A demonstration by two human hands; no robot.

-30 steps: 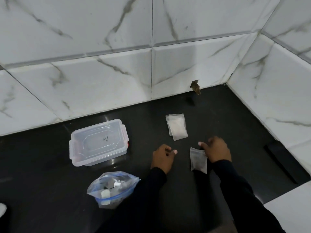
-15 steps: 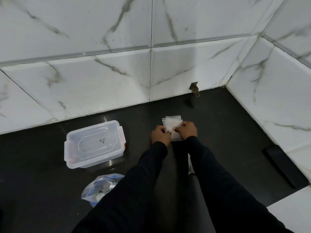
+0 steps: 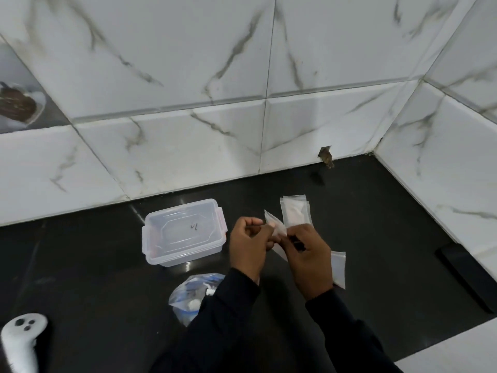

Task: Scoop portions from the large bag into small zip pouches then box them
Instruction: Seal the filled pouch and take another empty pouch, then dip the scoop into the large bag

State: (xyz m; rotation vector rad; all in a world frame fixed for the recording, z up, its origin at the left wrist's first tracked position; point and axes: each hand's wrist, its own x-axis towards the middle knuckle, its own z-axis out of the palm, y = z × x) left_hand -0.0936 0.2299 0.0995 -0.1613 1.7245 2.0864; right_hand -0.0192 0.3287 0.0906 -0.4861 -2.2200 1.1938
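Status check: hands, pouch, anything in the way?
Left hand and right hand both pinch one small pouch. Box lidded; large bag untouched, partly under left sleeve. Spare pouches beside hands, not blocking.

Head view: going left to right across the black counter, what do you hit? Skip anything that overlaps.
white controller → lidded clear box → left hand → right hand, both pinching a small pouch → flat pouch → black bar
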